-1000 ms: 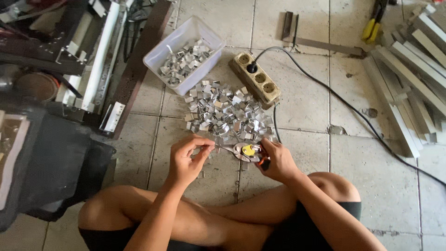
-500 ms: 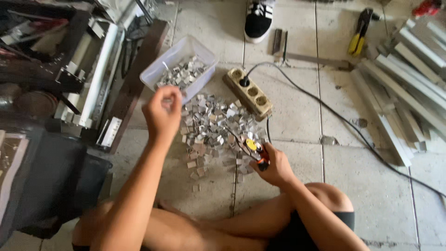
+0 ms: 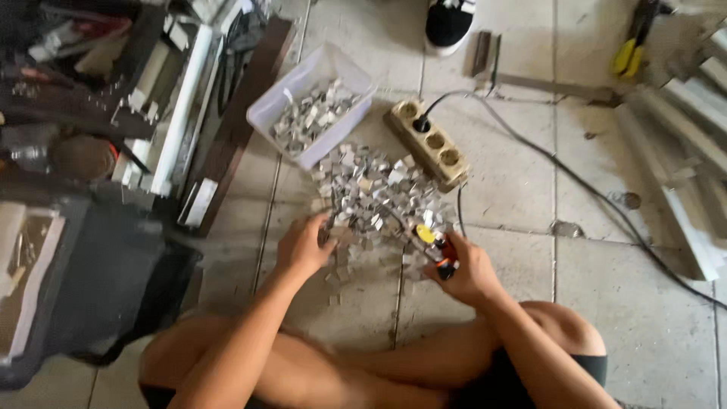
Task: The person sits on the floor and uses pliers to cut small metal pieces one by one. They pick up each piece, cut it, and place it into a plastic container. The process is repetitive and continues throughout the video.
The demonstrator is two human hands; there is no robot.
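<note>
Head view, nearest first: crossed legs, then both hands on the tiled floor [image 3: 492, 189]. Left hand [image 3: 304, 246] has its fingers curled into the near edge of the pile of small metal pieces [image 3: 375, 198]; whether it pinches one I cannot tell. Right hand [image 3: 463, 266] is closed around a small tool [image 3: 438, 250] with a yellow and orange grip. Picking a single piece cleanly seems best. Beyond lie a power strip [image 3: 428, 142] and a plastic tub [image 3: 312, 106] holding more pieces.
</note>
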